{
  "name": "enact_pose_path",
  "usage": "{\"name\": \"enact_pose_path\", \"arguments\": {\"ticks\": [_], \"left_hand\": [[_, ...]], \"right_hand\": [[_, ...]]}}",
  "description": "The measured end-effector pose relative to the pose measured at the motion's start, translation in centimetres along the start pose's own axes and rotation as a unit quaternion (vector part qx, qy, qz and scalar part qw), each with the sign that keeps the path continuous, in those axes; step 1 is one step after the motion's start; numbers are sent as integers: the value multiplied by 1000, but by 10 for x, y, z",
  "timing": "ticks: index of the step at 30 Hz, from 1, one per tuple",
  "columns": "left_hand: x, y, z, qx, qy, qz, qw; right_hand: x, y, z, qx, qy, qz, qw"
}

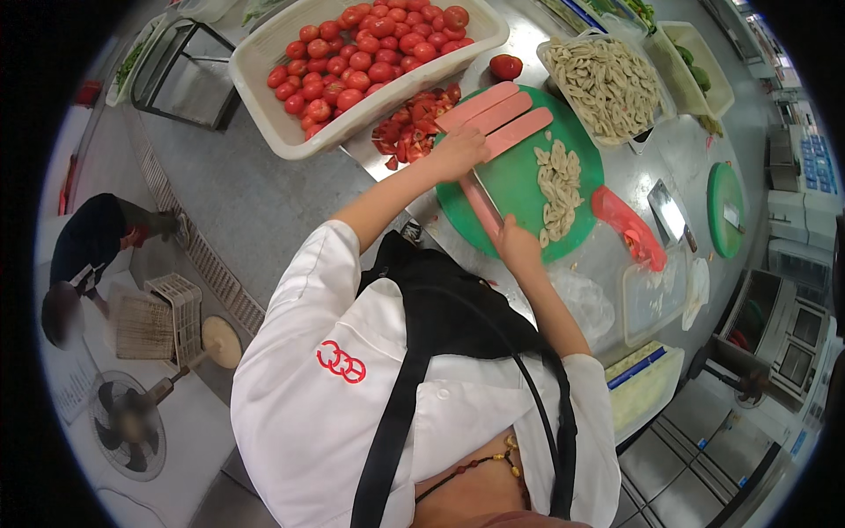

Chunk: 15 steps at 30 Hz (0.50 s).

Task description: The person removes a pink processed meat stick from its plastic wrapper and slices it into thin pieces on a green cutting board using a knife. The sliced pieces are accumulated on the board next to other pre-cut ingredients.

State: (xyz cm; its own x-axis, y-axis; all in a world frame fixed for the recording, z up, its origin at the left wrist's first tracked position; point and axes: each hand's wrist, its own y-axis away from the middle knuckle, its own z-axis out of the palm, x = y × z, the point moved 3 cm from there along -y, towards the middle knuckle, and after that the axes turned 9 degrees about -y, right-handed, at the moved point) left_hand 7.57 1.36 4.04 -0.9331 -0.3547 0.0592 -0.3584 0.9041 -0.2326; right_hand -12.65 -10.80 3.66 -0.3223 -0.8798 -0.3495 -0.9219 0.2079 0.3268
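Observation:
My left hand point(463, 153) rests on the upper end of a pink sausage log point(480, 206) and holds it, its fingers partly hidden. Gripped in my right hand point(519, 245) is a kitchen knife point(487, 193); its blade lies lengthwise along that log and its handle is covered by my fingers. Beyond my left hand, several long pink sausage pieces point(498, 117) lie side by side. All are on a round green cutting board point(515, 181). A strip of pale sliced food point(559, 191) sits at the board's right side.
Cut tomatoes point(416, 125) lie beside a white crate point(294, 146) of whole tomatoes. A tub of pale slices point(604, 82) stands behind the board. To the right are a cleaver point(668, 208), red wrapper point(630, 228) and clear lid point(653, 297). A person point(89, 244) bends at far left.

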Motion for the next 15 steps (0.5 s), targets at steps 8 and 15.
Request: {"name": "enact_pose_path", "arguments": {"ticks": [8, 15], "left_hand": [[2, -4, 51, -157, -78, 27, 984], [12, -10, 47, -181, -117, 27, 976]], "right_hand": [[0, -2, 6, -8, -30, 6, 1000], [11, -3, 34, 47, -50, 14, 998]]}}
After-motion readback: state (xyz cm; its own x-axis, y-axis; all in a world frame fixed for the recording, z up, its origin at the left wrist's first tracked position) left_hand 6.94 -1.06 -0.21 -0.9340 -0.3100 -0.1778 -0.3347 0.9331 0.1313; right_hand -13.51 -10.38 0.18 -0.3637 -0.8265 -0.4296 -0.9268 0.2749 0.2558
